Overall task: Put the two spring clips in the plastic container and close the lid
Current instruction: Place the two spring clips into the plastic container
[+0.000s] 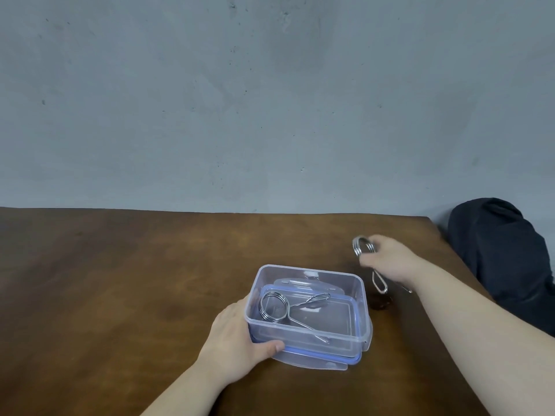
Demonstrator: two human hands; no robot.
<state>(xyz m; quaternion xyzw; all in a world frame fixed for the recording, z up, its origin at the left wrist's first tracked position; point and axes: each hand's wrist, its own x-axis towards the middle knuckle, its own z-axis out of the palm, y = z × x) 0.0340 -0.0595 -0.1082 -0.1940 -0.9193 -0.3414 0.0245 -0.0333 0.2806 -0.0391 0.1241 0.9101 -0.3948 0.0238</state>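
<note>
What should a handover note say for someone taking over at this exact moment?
Left hand: grips the container at its left wall, steadying it.
Right hand: holds the second clip above the table, right of the container.
First clip: lies inside the container.
Lid: under the container, not on it.
Done: one clip in.
Left: drop in the second clip, pull the lid out, close it.

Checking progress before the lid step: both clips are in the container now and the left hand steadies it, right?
Not quite. The head view shows only one clip in the container; the second clip is in the right hand, above the table beside it. The left hand does steady the container.
</note>
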